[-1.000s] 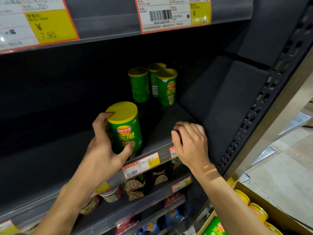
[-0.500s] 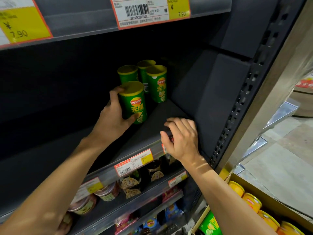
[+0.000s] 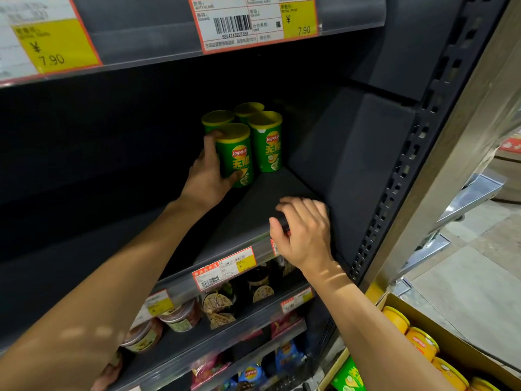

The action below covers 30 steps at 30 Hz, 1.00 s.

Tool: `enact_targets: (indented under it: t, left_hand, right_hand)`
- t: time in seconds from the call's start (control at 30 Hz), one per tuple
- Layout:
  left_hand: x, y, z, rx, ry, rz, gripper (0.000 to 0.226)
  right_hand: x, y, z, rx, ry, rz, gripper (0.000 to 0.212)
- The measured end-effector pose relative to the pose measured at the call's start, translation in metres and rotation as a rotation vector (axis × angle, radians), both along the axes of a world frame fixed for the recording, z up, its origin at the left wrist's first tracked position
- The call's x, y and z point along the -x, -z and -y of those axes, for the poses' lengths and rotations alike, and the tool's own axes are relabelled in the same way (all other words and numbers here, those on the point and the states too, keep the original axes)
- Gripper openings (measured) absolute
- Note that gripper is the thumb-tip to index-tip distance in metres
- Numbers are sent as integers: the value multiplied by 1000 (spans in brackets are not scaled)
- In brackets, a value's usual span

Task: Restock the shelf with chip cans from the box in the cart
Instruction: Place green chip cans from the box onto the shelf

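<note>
1. Since the earlier frames, the left hand (image 3: 210, 176) has carried the green chip can (image 3: 235, 155) from the front lip of the shelf (image 3: 253, 210) back to the rear, just left of centre frame; the can now stands upright, touching the three cans already there (image 3: 266, 141); the right hand (image 3: 306, 232) has stayed on the shelf's front edge at centre right.
2. Left hand: fingers and thumb curled round the can's lower body; the thumb lies across the front of the label, the fingers wrap behind on the left.
3. Right hand: fingers bent over the shelf's front edge, thumb against the price rail; it grasps no can.
4. Hidden or unclear: the fingertips of the left hand are behind the can; two of the rear cans show little more than their yellow lids; the shelf's left half lies in deep shadow.
5. Cut off: the cardboard box (image 3: 462, 342) at lower right runs out of frame; orange-lidded cans (image 3: 421, 342) show inside it; the price labels on the upper rail (image 3: 253, 24) are partly cropped.
</note>
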State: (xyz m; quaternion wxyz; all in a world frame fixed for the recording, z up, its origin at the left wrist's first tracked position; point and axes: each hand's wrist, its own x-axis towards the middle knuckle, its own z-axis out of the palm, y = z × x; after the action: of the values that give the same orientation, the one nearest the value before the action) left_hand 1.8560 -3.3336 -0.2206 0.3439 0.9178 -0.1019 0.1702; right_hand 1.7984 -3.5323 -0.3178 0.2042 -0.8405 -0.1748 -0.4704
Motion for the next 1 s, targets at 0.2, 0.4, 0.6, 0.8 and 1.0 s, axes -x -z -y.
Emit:
enact_targets:
  t: [0.2, 0.4, 0.6, 0.8, 1.0]
  left_hand:
    - [-11, -5, 5, -45, -39, -64, 84]
    - [-8, -8, 5, -108, -78, -68, 83]
    - [25, -13, 2, -245, -108, -105, 101]
    - [83, -16, -8, -373, -76, -80, 69]
    - [140, 6, -19, -459, 66, 159, 54]
  right_hand:
    - [-1, 1, 2, 0, -12, 8, 50]
    - [-3, 3, 0, -13, -11, 33, 49]
    - [-3, 4, 0, -17, -11, 27, 46]
    - [1, -1, 2, 67, 30, -70, 51]
    - [24, -15, 4, 209, 98, -227, 51]
